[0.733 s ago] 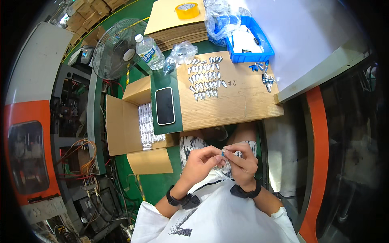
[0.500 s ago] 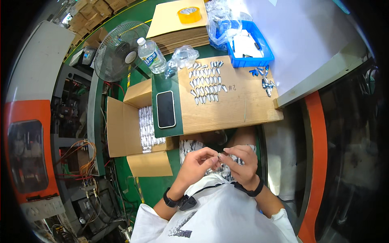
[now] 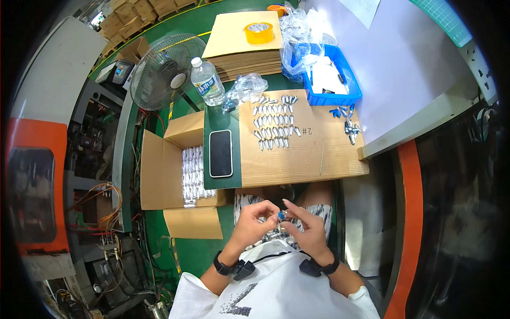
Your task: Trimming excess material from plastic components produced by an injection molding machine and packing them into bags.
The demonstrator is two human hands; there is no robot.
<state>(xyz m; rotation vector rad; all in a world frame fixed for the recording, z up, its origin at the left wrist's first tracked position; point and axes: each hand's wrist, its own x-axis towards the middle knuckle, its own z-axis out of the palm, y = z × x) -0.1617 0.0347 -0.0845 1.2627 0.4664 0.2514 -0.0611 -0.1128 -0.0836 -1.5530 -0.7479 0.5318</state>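
Observation:
Above my lap, my left hand [image 3: 256,224] pinches a small blue-tipped metal part [image 3: 281,215] between thumb and forefinger. Most of that part is hidden by fingers. Close on its other side is my right hand [image 3: 308,228], its thumb and forefinger spread apart around the part; whether another finger touches it is hard to see. On the cardboard sheet [image 3: 276,165] in front of me, several silver tapered parts [image 3: 273,121] lie in rows. Loose blue and silver pieces [image 3: 350,127] are heaped at the sheet's right side. A thin rod [image 3: 321,159] lies nearer to me.
A phone [image 3: 221,154] lies left of the sheet. Behind stand a water bottle [image 3: 208,84], a crumpled plastic bag [image 3: 247,89] and a blue bin [image 3: 333,99]. Yellow tape [image 3: 259,33] rests on stacked cardboard. An open carton [image 3: 162,178] of wrapped silver parts and a fan [image 3: 164,69] are left.
My right thumb and forefinger have spread from their earlier closeness to the left fingertips. Blue now shows at the left fingertips. Both hands sit slightly further left; the whole view has shifted a little.

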